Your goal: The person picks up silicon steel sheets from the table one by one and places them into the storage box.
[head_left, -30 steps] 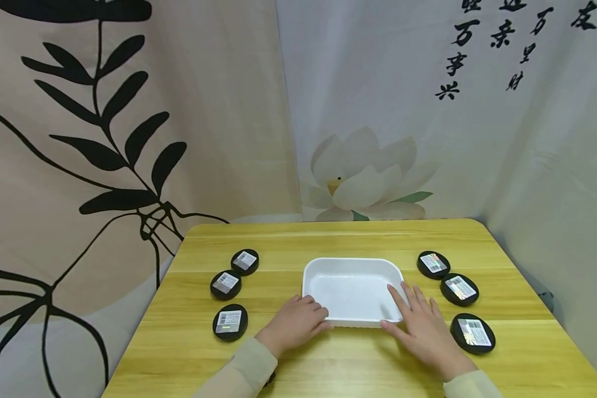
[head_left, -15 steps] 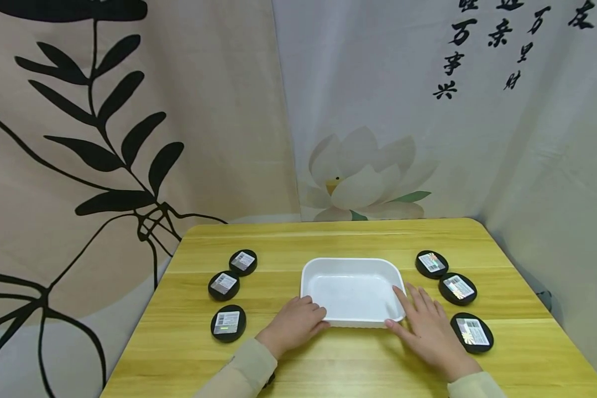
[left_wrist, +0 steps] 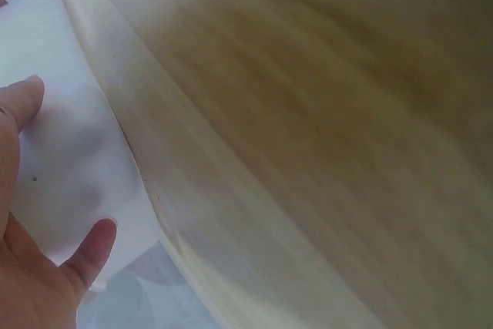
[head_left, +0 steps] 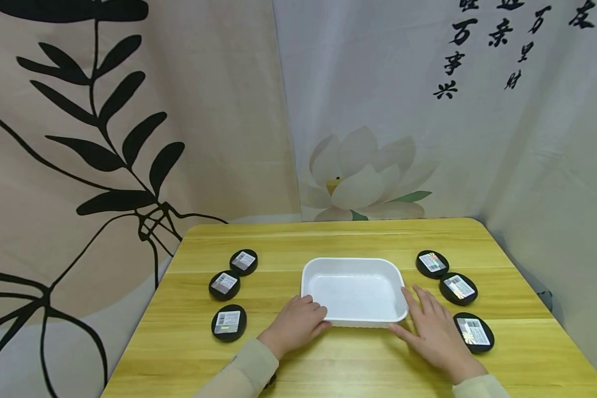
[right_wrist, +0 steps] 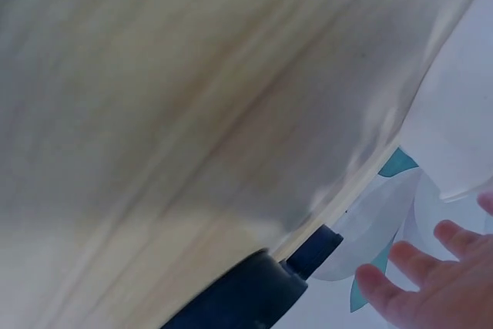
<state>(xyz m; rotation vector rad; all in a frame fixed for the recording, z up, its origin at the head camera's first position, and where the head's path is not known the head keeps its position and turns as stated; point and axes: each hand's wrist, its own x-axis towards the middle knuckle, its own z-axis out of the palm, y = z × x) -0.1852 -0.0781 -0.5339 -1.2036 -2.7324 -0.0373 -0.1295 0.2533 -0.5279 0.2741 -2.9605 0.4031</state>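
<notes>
A shallow white rectangular tray stands on the wooden table with nothing in it. At its left front corner my left hand holds the rim with bent fingers. In the left wrist view, the thumb and another finger lie apart along the tray's white wall. My right hand is at the right front corner, its fingers spread and fairly straight. Whether those fingertips touch the tray is hard to tell. The nearest black disc lies just right of this hand.
Black round discs with barcode labels lie in two groups: left of the tray, such as the left front disc, and right, such as the middle one. A printed curtain hangs behind the table.
My right hand has slid a little to the right, from over the tray's right front rim to its side. The left hand and the tray have stayed almost still.
</notes>
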